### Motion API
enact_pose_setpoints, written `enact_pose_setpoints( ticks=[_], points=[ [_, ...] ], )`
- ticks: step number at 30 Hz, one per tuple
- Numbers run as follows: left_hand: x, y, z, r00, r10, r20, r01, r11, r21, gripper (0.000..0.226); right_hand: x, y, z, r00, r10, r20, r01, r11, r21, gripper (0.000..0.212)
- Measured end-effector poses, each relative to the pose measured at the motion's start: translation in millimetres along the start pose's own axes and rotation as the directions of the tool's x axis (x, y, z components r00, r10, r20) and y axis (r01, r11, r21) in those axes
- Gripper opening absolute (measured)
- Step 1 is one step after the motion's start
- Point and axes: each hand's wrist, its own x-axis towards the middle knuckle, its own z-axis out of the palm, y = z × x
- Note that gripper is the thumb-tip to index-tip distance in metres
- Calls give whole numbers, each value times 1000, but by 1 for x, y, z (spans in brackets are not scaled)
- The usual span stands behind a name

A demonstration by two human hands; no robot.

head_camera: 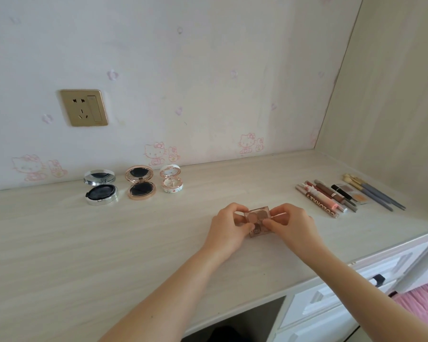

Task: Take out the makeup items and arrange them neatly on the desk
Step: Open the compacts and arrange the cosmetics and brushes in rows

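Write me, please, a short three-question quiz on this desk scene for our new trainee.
1. True or false: all three compacts near the wall are open.
2. How many hands hold the eyeshadow palette? A one, B two, C none.
3. Fill in: the brushes lie at the ___ end of the desk.
Key: 1 true. 2 B: left hand and right hand. 3 right.

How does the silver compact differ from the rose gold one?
The silver compact has a chrome rim, the gold compact a pinkish one. The silver compact looks wider and lies left of the gold compact. Both are round, open, dark inside.
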Motion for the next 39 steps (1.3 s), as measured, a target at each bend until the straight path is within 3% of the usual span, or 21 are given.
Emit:
enact_pose_setpoints(
  ticks=[7,13,20,30,34,39],
  points=[
    [-18,-1,-22,994,-105,-29,94,960,-264,37,-12,-21,9,993,-87,78,87,996,13,31],
    [-39,-12,-63,974,-226,-15,174,790,-588,36,-23,-43,37,979,-139,152,128,988,81,29],
    [-64,-35,-119,973,-230,-28,173,803,-570,21,-37,-73,80,956,-181,230,144,975,168,26],
    [-99,-57,-168,956,-244,-162,117,826,-552,24,-60,-105,127,902,-290,321,264,957,122,36],
    [-105,-63,-173,947,-258,-191,99,801,-590,28,-70,-110,133,829,-450,331,455,888,67,45],
    [-104,-60,-177,953,-259,-156,96,749,-655,24,-79,-111,137,677,-589,441,636,770,51,76]
  ],
)
